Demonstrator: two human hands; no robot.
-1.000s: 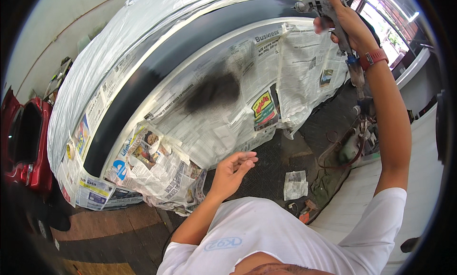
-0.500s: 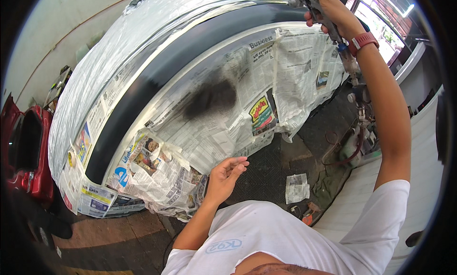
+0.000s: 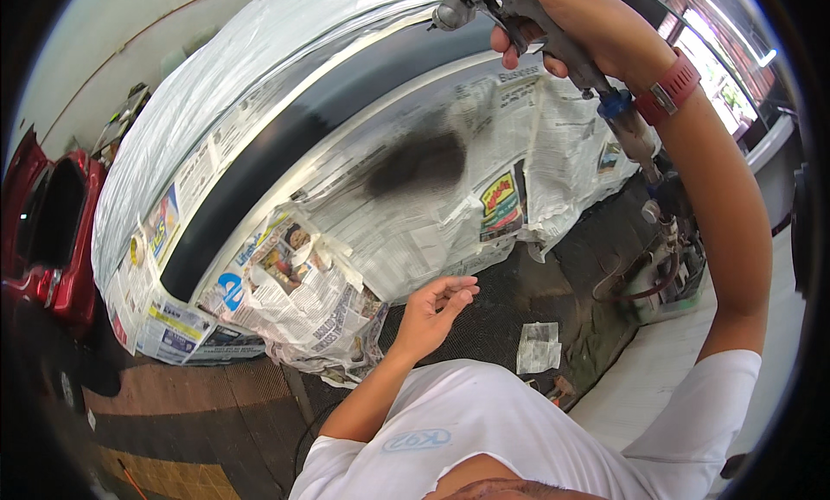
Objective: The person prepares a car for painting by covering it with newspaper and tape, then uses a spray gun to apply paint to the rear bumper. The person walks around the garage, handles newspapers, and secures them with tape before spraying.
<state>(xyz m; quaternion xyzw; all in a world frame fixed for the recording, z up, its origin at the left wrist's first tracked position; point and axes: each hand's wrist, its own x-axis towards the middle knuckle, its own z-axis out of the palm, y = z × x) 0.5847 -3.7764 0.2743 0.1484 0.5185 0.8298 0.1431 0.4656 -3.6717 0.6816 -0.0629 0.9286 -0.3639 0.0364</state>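
Note:
My right hand (image 3: 592, 28) is raised at the upper right, fingers wrapped round a grey metal spray gun (image 3: 553, 50). The gun's nozzle points left over the far end of a dark, glossy curved strip of car body (image 3: 259, 163). A blue fitting (image 3: 615, 103) joins the gun's handle to a clear piece and a hose below. Taped newspaper (image 3: 406, 249) covers the panel beneath the strip, with a blackish sprayed patch (image 3: 419, 164) on it. Lower down, my left hand (image 3: 430, 317) hangs before the newspaper, fingers stretched out and holding nothing.
Silvery plastic sheeting (image 3: 173, 154) drapes the car above the strip. A red car part (image 3: 65, 240) stands at the far left. On the dark floor matting lie a loose paper piece (image 3: 539, 348) and a hose (image 3: 618, 297). A white surface (image 3: 640, 379) runs along the right.
My right hand has carried the spray gun leftward along the strip, and more of the gun shows. My left hand keeps its pose. The whole view has shifted slightly.

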